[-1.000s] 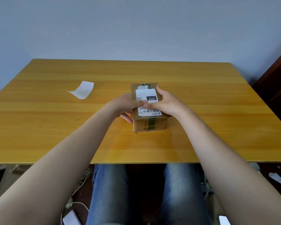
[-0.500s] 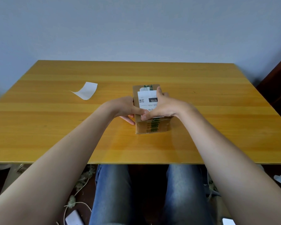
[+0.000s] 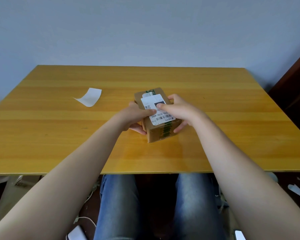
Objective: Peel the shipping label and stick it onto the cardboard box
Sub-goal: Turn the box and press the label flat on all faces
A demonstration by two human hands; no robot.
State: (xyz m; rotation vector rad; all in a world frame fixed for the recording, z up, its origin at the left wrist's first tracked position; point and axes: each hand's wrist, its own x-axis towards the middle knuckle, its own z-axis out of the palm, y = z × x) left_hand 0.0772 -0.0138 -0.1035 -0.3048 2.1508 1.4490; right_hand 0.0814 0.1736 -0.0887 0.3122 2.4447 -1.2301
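Now the cardboard box (image 3: 163, 131) sits about midway along the surface (image 3: 59, 135), between its far and near edges, with the white shipping label (image 3: 160, 115) lying on its top face. The left grip (image 3: 137, 116) wraps the box's left side, fingers curled low along it, thumb pressed flat on the label. The right grip (image 3: 180, 111) clasps the right side likewise, its thumb laid across the label's middle. A curled white backing sheet (image 3: 89, 97) lies well apart, towards the far left corner.
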